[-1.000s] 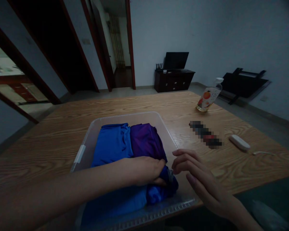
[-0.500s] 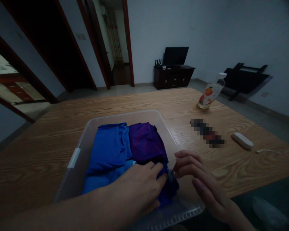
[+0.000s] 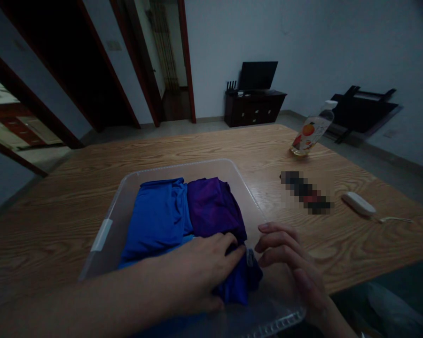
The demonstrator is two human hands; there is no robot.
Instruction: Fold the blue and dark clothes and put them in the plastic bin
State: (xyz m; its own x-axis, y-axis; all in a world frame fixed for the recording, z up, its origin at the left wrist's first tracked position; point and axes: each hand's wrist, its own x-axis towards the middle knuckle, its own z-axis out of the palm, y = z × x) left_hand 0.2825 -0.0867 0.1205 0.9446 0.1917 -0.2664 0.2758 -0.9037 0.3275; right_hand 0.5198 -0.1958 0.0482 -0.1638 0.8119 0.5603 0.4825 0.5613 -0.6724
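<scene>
A clear plastic box [image 3: 246, 188] stands before me with folded cloth inside. Bright blue cloth [image 3: 155, 220] fills its left side, and purple cloth [image 3: 211, 202] lies at the back right. Nearer me is a bundle of dark blue cloth [image 3: 237, 281] with a small grey tag-like patch [image 3: 250, 257]. My left hand [image 3: 204, 267] reaches into the box, its curled fingers and thumb around part of the dark blue cloth; some fingertips are hidden in the folds. My right hand [image 3: 292, 260] is at the box's right side, fingers loosely bent and apart, holding nothing.
The box stands on a wooden table [image 3: 183, 148]. To the right are a clear bottle [image 3: 310, 134] with a fruit label, a pixelated dark item [image 3: 305, 192] and a white oblong case [image 3: 358, 204] with a cord. Beyond the table, a screen [image 3: 259, 75] stands on a dark cabinet [image 3: 254, 109].
My left hand has shifted slightly within the box, and more dark blue cloth shows beside it. My right hand stays by the right side, fingers a little lower. The view has shifted slightly.
</scene>
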